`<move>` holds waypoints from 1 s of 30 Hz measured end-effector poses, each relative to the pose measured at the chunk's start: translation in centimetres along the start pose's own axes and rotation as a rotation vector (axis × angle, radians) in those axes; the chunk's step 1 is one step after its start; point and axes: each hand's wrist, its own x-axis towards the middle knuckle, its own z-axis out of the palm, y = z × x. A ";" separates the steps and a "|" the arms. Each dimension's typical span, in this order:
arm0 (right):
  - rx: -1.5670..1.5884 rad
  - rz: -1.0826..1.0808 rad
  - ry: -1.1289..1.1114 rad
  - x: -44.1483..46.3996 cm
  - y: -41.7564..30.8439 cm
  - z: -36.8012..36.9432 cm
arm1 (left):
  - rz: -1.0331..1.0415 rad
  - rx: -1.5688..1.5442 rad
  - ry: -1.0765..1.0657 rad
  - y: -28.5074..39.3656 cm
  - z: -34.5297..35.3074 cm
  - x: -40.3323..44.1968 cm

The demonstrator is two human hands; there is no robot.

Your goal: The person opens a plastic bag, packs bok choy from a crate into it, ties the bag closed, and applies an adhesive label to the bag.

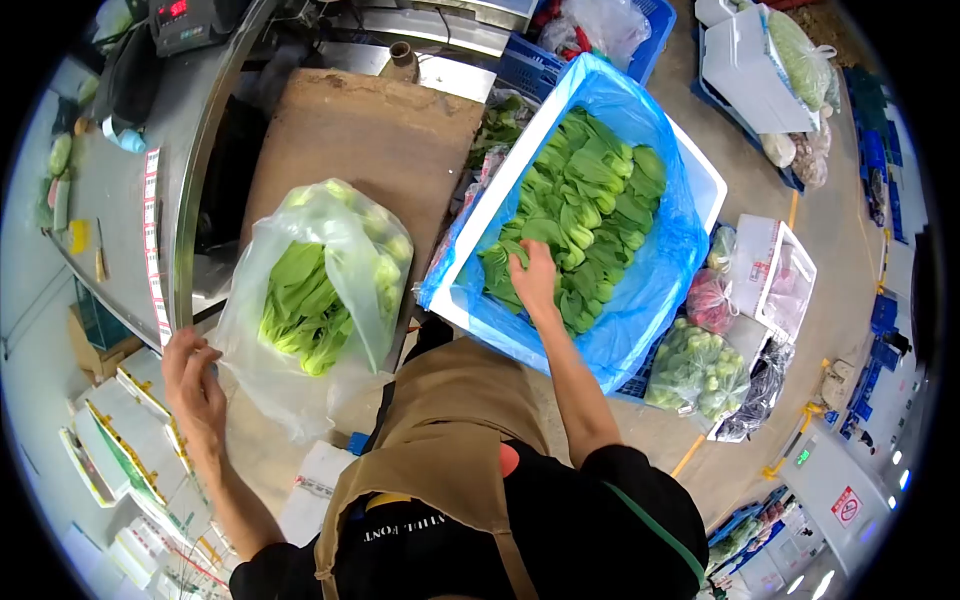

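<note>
My right hand (535, 275) reaches into a white foam box (478, 228) lined with blue plastic film (677, 270). Its fingers are bent around leaves at the left side of a heap of green bok choy (590, 195); the fingertips are partly hidden among them. To the left, a clear plastic bag (375, 255) with its mouth spread holds more bok choy (305, 310). My left hand (195, 385) is beside that bag, close to the metal counter's edge. Its fingers are loosely curved and apart, with nothing visible in them.
The bag lies on a brown board (365, 140). At left runs a metal counter (115, 235) with a scale (195, 22). Blue crates (530, 68) stand behind the box. Bagged vegetables (700, 365) and another white foam box (745, 75) are at right.
</note>
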 end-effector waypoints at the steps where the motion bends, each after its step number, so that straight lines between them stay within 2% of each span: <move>1: -0.113 -0.043 -0.028 0.4 2.9 2.4 | -0.026 -0.126 0.024 1.7 0.7 0.2; 2: -0.232 -0.088 -0.049 1.1 5.0 3.9 | 0.012 -0.261 0.057 3.5 1.8 0.6; 4: -0.432 -0.050 -0.240 1.6 5.5 6.8 | 0.081 -0.489 0.004 8.3 4.6 1.6; 6: -0.715 -0.092 -0.105 0.3 6.5 10.1 | 0.175 -0.639 -0.185 14.0 8.0 3.7; 9: -0.534 0.132 -0.305 -0.5 5.7 9.2 | 0.108 -0.879 -0.507 20.6 17.6 6.9; 12: -0.251 0.154 -0.136 -3.1 7.1 7.1 | 0.393 -0.809 -0.531 25.8 30.8 8.7; 13: -0.140 0.170 -0.111 -4.2 7.7 5.7 | 0.413 -0.707 -0.540 27.2 35.4 8.7; 15: 0.078 0.196 -0.058 -5.7 8.5 0.6 | 0.672 -0.470 -0.504 28.9 43.7 8.7; 17: 0.335 0.379 -0.032 -6.9 9.7 -3.6 | 0.814 -0.238 -0.494 30.3 48.1 9.0; 18: 0.505 0.544 -0.058 -6.9 9.9 -6.1 | 0.881 -0.117 -0.487 30.7 49.6 9.1; 19: 0.678 0.708 -0.085 -6.9 10.5 -7.9 | 0.890 -0.056 -0.602 31.0 50.8 9.3; 22: 1.234 0.804 0.198 -8.2 13.6 -8.7 | 0.832 0.024 -0.668 31.6 51.9 9.1; 25: 1.495 0.896 0.247 -8.2 14.8 -9.0 | 0.815 -0.002 -0.633 31.5 50.9 9.0; 28: 1.607 0.978 0.274 -7.7 16.8 -6.8 | 0.884 -0.167 -0.488 31.4 53.0 8.6; 30: 1.670 1.014 0.295 -6.8 16.8 -6.0 | 0.951 -0.148 -0.583 31.8 53.1 9.9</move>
